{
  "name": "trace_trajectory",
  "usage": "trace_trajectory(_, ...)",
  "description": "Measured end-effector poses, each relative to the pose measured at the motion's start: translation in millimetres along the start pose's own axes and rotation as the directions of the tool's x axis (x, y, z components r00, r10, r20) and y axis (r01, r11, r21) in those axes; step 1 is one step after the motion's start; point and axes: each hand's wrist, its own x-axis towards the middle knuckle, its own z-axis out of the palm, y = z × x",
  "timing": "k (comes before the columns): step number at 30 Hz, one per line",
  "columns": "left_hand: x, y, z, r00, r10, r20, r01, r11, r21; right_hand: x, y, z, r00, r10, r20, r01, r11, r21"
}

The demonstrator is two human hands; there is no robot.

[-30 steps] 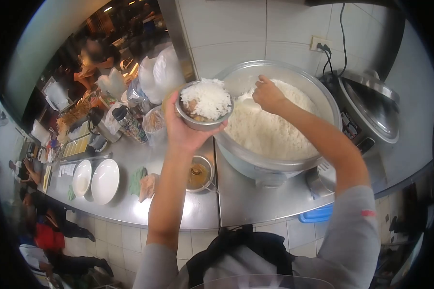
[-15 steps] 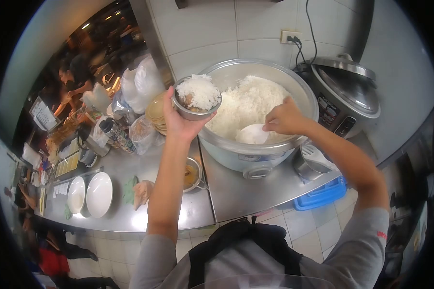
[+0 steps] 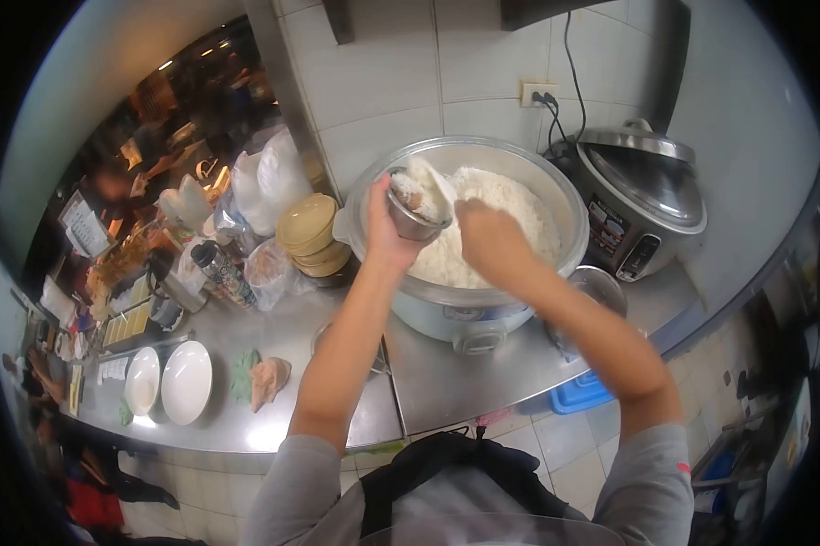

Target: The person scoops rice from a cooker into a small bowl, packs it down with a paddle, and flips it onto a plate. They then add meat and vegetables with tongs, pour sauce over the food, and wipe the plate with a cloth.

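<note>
My left hand point(image 3: 390, 230) is closed round a small metal bowl point(image 3: 418, 224), tilted over the left side of a big rice cooker point(image 3: 355, 238). White rice point(image 3: 408, 186) and some brownish food show inside the bowl. In my right hand point(image 3: 494, 242), slightly blurred, is a white rice paddle point(image 3: 445, 191), its blade against the rice at the bowl's right rim. Loose cooked rice point(image 3: 519, 211) fills the cooker below both hands.
A second cooker with a metal lid point(image 3: 642, 196) stands at the right by the wall. Stacked tan bowls point(image 3: 308, 226), plastic bags point(image 3: 269, 177), a patterned bottle point(image 3: 223, 273) and two white bowls point(image 3: 187, 382) are on the left counter. A metal pot point(image 3: 601, 289) sits near my right forearm.
My left hand has brought the bowl right, over the cooker, and tilted it. My right hand has lifted the paddle from the cooker's rice up to the bowl.
</note>
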Motion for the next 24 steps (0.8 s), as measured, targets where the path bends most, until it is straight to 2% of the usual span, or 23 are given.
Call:
trace_trajectory(2, 2, -2, 0, 0.996, -0.052, -0.075, 0.059, 0.994, 0.092, -9, -16, -1, 0.999, -0.02, 0.037, 0.02, 1.0, -0.008)
trace_trajectory(3, 2, -6, 2, 0.994, -0.015, -0.104, 0.028, 0.993, 0.118, -13, -23, -2, 0.997, -0.026, 0.075, 0.027, 1.0, -0.016)
trace_trajectory(7, 9, -9, -8, 0.999, 0.041, -0.024, -0.037, 0.99, 0.132, -11, -28, 2, 0.992, -0.08, 0.102, 0.088, 0.994, -0.071)
trace_trajectory(9, 6, -1, -10, 0.992, -0.109, -0.061, 0.111, 0.994, 0.024, 5, -8, -7, 0.984, -0.145, 0.101, 0.15, 0.988, -0.04)
trace_trajectory(10, 6, 6, -6, 0.995, -0.086, -0.047, 0.088, 0.996, 0.032, 14, 2, -19, 0.99, -0.131, 0.057, 0.133, 0.99, -0.05)
trace_trajectory(12, -2, 10, -4, 0.994, -0.106, -0.037, 0.104, 0.993, -0.063, 27, 5, -39, 0.992, -0.125, 0.022, 0.126, 0.991, -0.044)
trace_trajectory(14, -3, 15, -5, 0.993, -0.119, -0.011, 0.118, 0.991, -0.059, 38, 5, -46, 0.984, -0.145, -0.106, 0.132, 0.984, -0.121)
trace_trajectory(15, -5, 16, -3, 0.99, -0.14, -0.012, 0.14, 0.989, -0.055, 41, 7, -41, 0.967, -0.237, -0.091, 0.219, 0.961, -0.167)
trace_trajectory(17, -5, 22, -3, 0.99, -0.141, -0.014, 0.141, 0.989, -0.046, 36, 8, -34, 0.957, -0.283, -0.058, 0.269, 0.946, -0.179)
trace_trajectory(19, -2, 26, -13, 0.96, -0.237, 0.147, 0.259, 0.953, -0.159, 29, 6, -30, 0.935, -0.353, -0.018, 0.344, 0.92, -0.186)
trace_trajectory(22, -6, 23, -8, 0.978, -0.205, 0.044, 0.21, 0.964, -0.166, 25, 2, -30, 0.944, -0.329, 0.026, 0.328, 0.928, -0.174)
trace_trajectory(24, -8, 26, -8, 0.976, -0.214, 0.037, 0.217, 0.962, -0.165, 27, 1, -38, 0.959, -0.277, -0.055, 0.267, 0.953, -0.143)
